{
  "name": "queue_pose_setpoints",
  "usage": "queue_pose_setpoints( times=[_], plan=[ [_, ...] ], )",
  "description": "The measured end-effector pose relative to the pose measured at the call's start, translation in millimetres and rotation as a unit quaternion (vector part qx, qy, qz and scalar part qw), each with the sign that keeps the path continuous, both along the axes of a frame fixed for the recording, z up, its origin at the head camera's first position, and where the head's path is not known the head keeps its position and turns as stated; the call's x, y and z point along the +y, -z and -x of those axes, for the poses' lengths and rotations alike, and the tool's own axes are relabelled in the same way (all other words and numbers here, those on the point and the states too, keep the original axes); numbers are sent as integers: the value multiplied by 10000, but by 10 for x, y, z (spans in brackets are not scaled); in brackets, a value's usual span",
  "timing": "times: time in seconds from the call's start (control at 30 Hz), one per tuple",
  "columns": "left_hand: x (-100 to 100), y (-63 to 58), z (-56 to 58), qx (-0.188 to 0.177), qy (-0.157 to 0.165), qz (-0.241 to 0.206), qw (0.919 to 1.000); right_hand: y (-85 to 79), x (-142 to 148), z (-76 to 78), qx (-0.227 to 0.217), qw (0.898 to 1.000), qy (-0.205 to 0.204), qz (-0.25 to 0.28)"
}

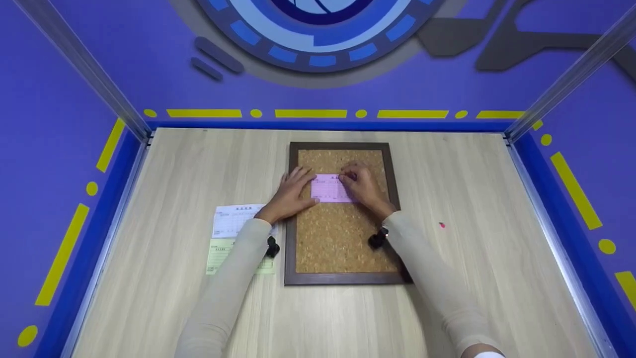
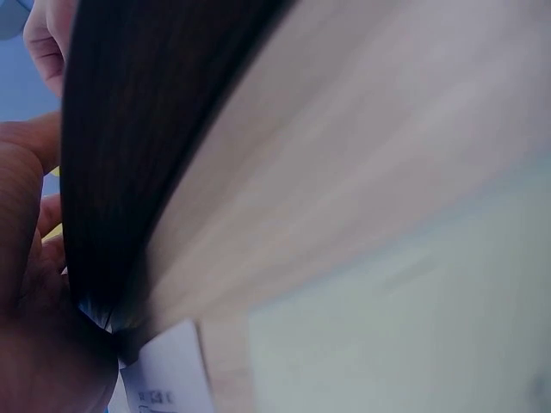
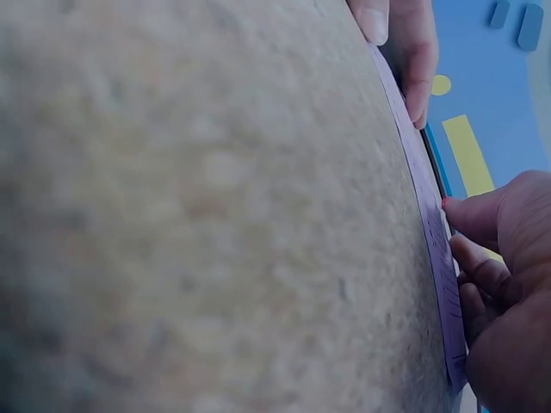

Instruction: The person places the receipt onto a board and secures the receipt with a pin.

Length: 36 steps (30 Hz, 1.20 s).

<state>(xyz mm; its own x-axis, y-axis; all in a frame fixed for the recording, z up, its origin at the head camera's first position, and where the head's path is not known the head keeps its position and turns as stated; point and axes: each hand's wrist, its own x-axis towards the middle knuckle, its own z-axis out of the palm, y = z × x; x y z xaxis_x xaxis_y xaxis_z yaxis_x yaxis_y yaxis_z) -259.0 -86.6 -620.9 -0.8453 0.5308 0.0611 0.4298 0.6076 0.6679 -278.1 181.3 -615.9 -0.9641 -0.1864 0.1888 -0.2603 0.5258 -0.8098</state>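
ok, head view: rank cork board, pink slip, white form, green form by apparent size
1. cork board
2. white form and green form: both partly hidden under the left sleeve, can't separate
3. pink slip: partly hidden by hands, so unsure

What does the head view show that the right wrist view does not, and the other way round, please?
Only the head view shows the whole framed cork board, the white slip and green slip lying left of it on the table, and a small red thing to the right. Only the right wrist view shows, close up, something red at the tip of the right hand's finger, against the pink slip's edge. Both show the pink slip lying on the cork, the left hand touching it and the right hand on it.
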Motion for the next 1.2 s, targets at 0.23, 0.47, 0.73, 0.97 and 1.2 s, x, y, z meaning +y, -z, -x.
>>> queue_pose_setpoints(
  times=[0.23,0.47,0.73,0.97,1.2],
  plan=[
    [2,0,0,4,-1,4,10000,-8,-11,22,55,9998,-27,-185],
    [7,-10,-7,8,3,-10,10000,-62,-16,40,-19,9992,-45,-408],
    [3,-7,1,-9,1,55,10000,-111,-32,108,127,9989,-22,-451],
    [8,-12,-4,-17,-11,7,10000,-157,-68,132,-629,9975,302,-122],
    [-4,-11,-10,27,-8,89,10000,-176,-119,143,-989,9924,710,201]
  ],
)
